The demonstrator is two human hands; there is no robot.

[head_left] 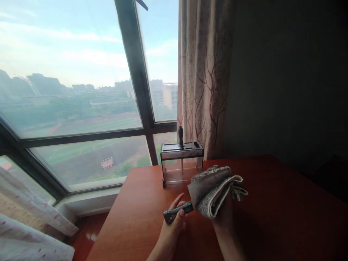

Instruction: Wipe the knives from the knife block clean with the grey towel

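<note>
My left hand [174,224] grips the black handle of a kitchen knife [205,185], with the thumb across the handle and one finger stretched up beside it. The wide, dark blade points right and away from me, held above the table. Around the far part of the blade lies a folded grey speckled cloth [206,208] with pale edges. My right hand [223,214] holds this cloth from below and behind; most of its fingers are hidden by the folds. Past both hands stands a knife block [182,154] with clear sides and one dark-handled tool in its top.
The reddish-brown wooden table [130,214] reaches up to the window side. A large window [81,134] with dark frames is at the left. Behind the block hangs a patterned curtain [203,79]; another light curtain [32,232] is at the lower left. A dark wall [277,79] fills the right.
</note>
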